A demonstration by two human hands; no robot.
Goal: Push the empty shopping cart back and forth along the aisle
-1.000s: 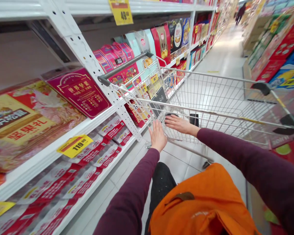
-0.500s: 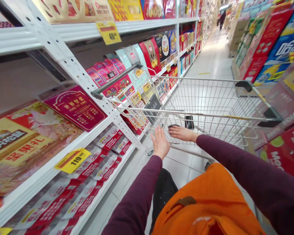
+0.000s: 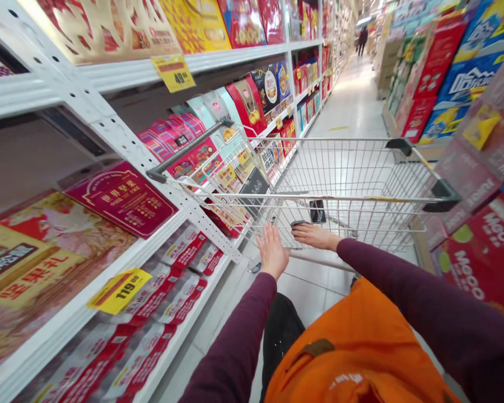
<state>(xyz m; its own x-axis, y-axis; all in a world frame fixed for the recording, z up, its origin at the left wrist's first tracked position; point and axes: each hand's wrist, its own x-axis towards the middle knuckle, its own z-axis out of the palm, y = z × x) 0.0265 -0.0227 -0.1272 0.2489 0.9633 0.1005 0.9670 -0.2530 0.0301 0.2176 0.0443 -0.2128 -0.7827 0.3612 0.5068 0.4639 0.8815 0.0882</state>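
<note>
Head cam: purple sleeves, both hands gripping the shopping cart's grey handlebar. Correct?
Not the grip. In the head view, the left hand and right hand are open beside the near side of the shopping cart, well apart from its grey handlebar. Purple sleeves is right.

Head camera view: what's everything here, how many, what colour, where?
shopping cart: one, silver, centre
shelving: one run, white, left
large pack: one, yellow-red, lower left
slim pack: one, maroon, beside it
price tags: several, yellow, shelf edges
gift bags: several, mixed, middle shelf
wrapped packs: several, red and clear, bottom shelf
stacked boxes: many, multicoloured, right
floor: one, pale, aisle
person: one or more, dark clothing, distant
cloth: one, orange, bottom
trouser leg: one, black, bottom
sleeves: two, purple, bottom
left hand: one, bare, by cart
right hand: one, bare, by cart
</note>
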